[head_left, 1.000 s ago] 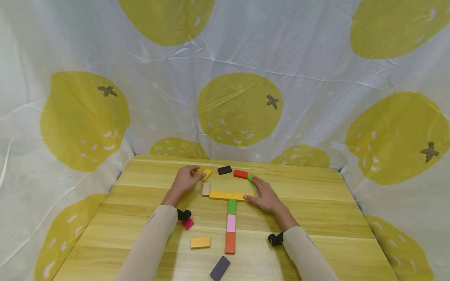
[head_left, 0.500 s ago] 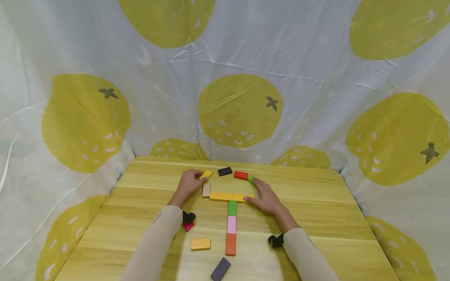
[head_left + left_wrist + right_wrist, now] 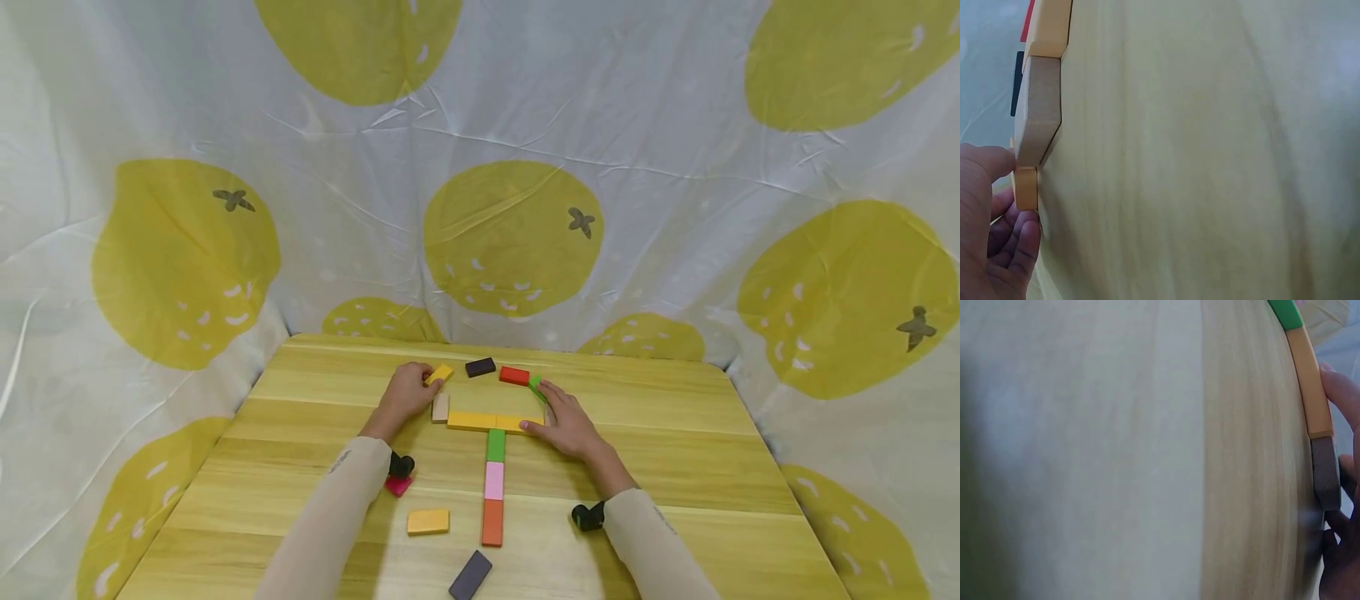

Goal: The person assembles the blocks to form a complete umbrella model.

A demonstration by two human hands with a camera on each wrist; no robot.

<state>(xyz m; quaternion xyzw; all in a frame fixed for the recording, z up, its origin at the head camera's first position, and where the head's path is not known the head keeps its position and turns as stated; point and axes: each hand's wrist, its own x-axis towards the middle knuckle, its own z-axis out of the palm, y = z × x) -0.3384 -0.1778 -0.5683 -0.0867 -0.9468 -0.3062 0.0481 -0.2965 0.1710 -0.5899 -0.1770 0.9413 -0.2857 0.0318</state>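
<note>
Now the left hand (image 3: pixel 407 392) has come in further to the right, and its thumb and fingers pinch the small yellow block (image 3: pixel 439 375); 1 second ago those fingers stood looser beside it. The block lies slanted in that pinch, just past the far end of the tan block (image 3: pixel 440 409); whether the 2 touch, I cannot tell. Right of the pinch, across a gap, is the black block (image 3: pixel 480 367), then the red block (image 3: pixel 514 376) and the far green block (image 3: pixel 536 386).

Further right, the right hand (image 3: pixel 567 425) has kept its place: fingers relaxed beside the far green block, thumb touching the yellow row (image 3: pixel 471 421), 2 blocks long. Nearer the person than the pinch, the stem (image 3: pixel 494 481) of 3 blocks runs from that row, unmoved.

This suggests the left corner is being adjusted while the right hand steadies the opposite side; the gaps either side of the black block remain.
</note>
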